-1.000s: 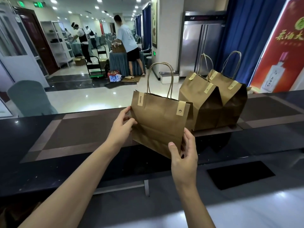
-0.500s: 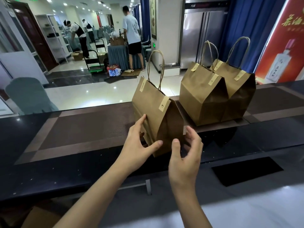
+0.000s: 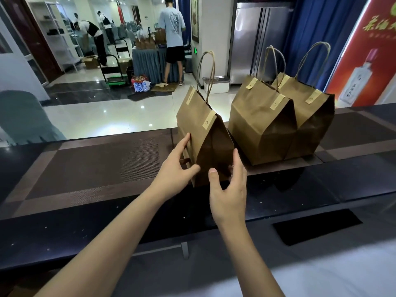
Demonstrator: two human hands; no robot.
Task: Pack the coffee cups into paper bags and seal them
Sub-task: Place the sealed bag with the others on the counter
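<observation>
A brown paper bag with twine handles and two pale sticker seals on its folded top stands upright on the dark counter, its narrow end facing me. My left hand holds its lower left side, thumb on the near end. My right hand grips its lower right corner. Two more sealed paper bags, the nearer and the farther, stand side by side just to the right. No coffee cups are visible.
The counter's far edge drops to a shiny tiled floor. A steel fridge and a red poster stand behind the bags. Several people work at a draped table far back. A dark rectangular slot lies near right.
The bag has been turned from broadside to end-on and set down close to the two sealed bags. My left hand slid from its left edge to its lower side.
</observation>
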